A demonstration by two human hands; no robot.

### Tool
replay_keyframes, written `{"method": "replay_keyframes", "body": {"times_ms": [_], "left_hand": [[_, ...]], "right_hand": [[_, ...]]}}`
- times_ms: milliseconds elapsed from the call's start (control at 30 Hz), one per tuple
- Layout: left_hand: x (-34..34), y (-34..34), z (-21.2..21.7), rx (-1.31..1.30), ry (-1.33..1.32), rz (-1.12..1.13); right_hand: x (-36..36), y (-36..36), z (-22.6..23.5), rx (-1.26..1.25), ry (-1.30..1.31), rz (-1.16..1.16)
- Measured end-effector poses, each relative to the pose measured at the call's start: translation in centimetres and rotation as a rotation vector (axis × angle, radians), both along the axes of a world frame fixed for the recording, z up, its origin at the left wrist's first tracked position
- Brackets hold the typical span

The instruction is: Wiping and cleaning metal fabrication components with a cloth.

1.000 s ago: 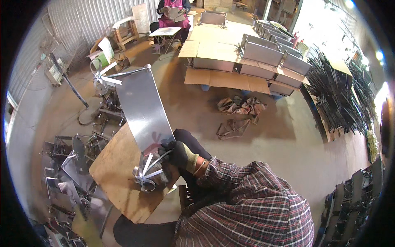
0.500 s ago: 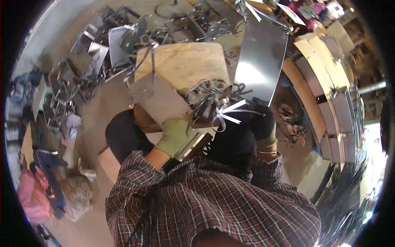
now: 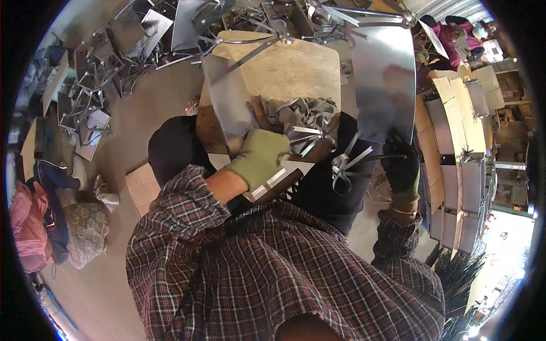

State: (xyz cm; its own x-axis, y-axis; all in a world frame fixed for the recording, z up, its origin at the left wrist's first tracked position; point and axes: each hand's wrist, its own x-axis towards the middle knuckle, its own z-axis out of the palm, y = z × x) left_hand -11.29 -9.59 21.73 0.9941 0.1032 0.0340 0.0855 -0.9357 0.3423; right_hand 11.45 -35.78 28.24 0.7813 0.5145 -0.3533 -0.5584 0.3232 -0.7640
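My left hand [image 3: 260, 158], in a green glove, is closed on the lower end of a narrow grey metal sheet [image 3: 227, 96]. A bent metal strip crosses that sheet's far end. At the right, my right hand [image 3: 401, 165], in a dark glove with a green cuff, is closed at the near edge of a larger shiny metal sheet [image 3: 382, 79]; its fingers are partly hidden. That sheet also has metal strips at its far end. Curled metal strips [image 3: 343, 165] stick out between my hands, over my right thigh. A crumpled grey cloth [image 3: 307, 116] lies on the wooden stool [image 3: 284, 65] before me.
Metal sheets with bent strips [image 3: 91, 96] lie heaped on the floor at the far left. Stacked panels with cardboard [image 3: 449, 131] stand at the right. Clothing and a sack [image 3: 88, 233] lie at the left, near a cardboard piece [image 3: 142, 187]. Another person [image 3: 463, 40] is at the far right.
My right hand has moved to the right with the larger sheet, away from my left. The narrow sheet in my left hand has turned more upright, and the whole view has shifted.
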Motion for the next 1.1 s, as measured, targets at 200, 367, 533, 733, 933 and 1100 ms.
{"method": "replay_keyframes", "body": {"times_ms": [200,367,533,733,933,1100], "left_hand": [[4.1,-1.6,3.2,0.235,0.390,0.002],[3.7,-1.9,1.7,0.315,0.499,-0.041],[2.8,-1.1,2.8,0.144,0.380,-0.063],[0.2,1.2,7.4,-0.190,-0.178,0.010],[-0.9,7.7,1.4,-0.852,-0.696,0.768],[1.7,7.8,-1.8,-1.107,-0.455,0.749]], "right_hand": [[-2.8,0.8,-1.0,-0.191,-0.225,0.067],[-4.0,3.5,-2.5,-0.249,-0.223,0.016],[-6.9,3.6,-2.9,-0.676,-1.232,0.270],[-8.1,3.0,-3.9,-0.621,-0.748,0.090],[-10.1,5.0,-2.5,-0.248,-0.399,-0.056],[-12.1,5.9,0.1,-0.232,-0.128,-0.079]]}}
